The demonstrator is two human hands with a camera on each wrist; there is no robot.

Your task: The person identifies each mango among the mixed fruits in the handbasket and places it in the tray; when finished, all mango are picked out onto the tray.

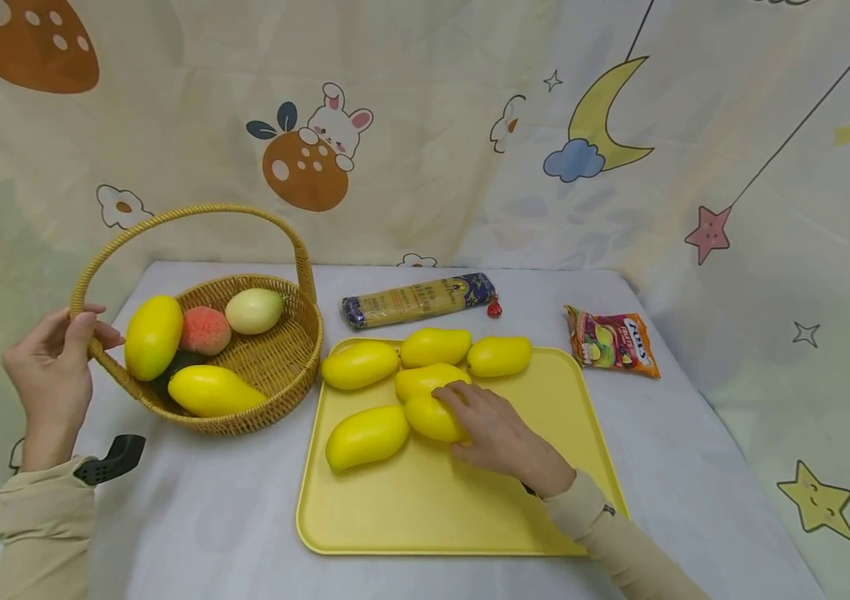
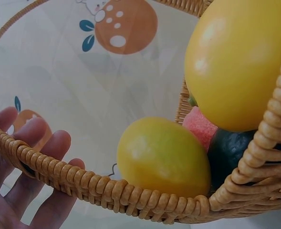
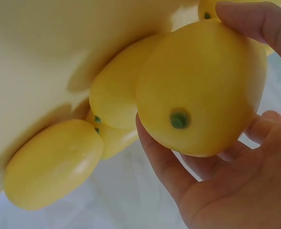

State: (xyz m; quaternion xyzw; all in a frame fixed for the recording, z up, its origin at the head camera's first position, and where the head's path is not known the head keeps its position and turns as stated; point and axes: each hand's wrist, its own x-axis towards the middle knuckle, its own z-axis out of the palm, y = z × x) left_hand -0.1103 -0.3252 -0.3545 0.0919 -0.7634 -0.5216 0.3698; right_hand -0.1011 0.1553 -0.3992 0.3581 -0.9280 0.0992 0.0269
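Observation:
My left hand (image 1: 57, 371) grips the wicker basket (image 1: 286, 371) at the left, where the arched handle meets the rim. In the basket lie two yellow mangoes, one upright mango (image 1: 152, 337) by the hand and one lying mango (image 1: 215, 392). A red peach (image 1: 205, 331), a pale green fruit (image 1: 254, 311) and a dark green item (image 2: 228, 155) share it. My right hand (image 1: 500, 429) holds another mango (image 3: 197, 86) over the yellow tray (image 1: 425, 521), thumb and fingers curled round it. Several more mangoes (image 1: 367, 437) lie on the tray around it.
Behind the tray lies a long packet of noodles (image 1: 421, 300) with a small red tag (image 1: 495, 307). A colourful snack bag (image 1: 612, 343) lies at the right, beyond the tray's corner. A printed curtain (image 1: 432, 150) hangs behind the white table (image 1: 207, 508).

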